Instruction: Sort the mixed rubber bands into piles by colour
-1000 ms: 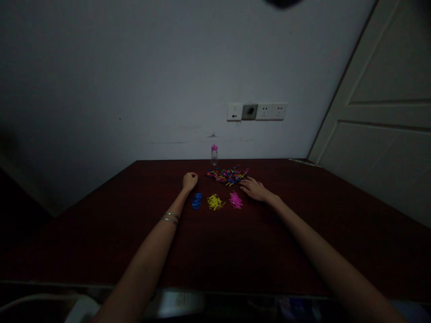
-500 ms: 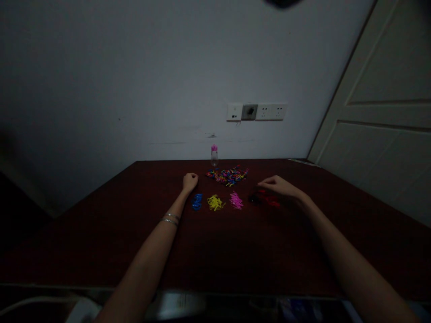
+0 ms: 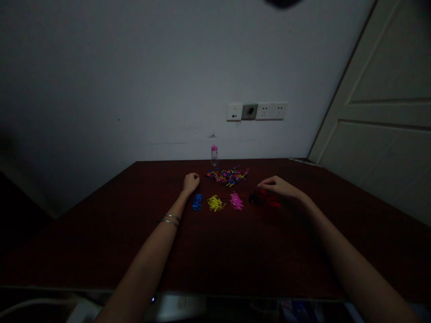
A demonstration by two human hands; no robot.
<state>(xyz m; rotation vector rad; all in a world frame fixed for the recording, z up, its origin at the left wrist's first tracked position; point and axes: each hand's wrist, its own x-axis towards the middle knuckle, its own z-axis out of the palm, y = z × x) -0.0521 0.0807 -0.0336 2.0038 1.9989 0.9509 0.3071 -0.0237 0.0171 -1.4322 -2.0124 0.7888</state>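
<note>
My left hand (image 3: 191, 182) rests on the table with its fingers curled closed, just behind a small blue pile (image 3: 197, 202); whether anything is inside it is hidden. Over a dark, black-looking pile (image 3: 253, 198) my right hand (image 3: 274, 185) hovers, thumb and fingertips pinched together; anything between them is too small to make out. Partly beneath that hand lies a red pile (image 3: 269, 200). A yellow pile (image 3: 216, 203) and a pink pile (image 3: 236, 200) of thin strands, like small rubber bands, sit between the hands. Behind them spreads a mixed-colour pile (image 3: 229, 176).
A clear bottle with a pink top (image 3: 214, 155) stands behind the mixed pile, close to the wall. Wall sockets (image 3: 256, 111) are above the dark red table (image 3: 215, 251). A white panelled door (image 3: 380, 121) is at the right. Some items lie below the table's front edge.
My right hand stays over the dark and red piles, its fingertips a touch further left. My left hand has barely shifted. The piles look the same.
</note>
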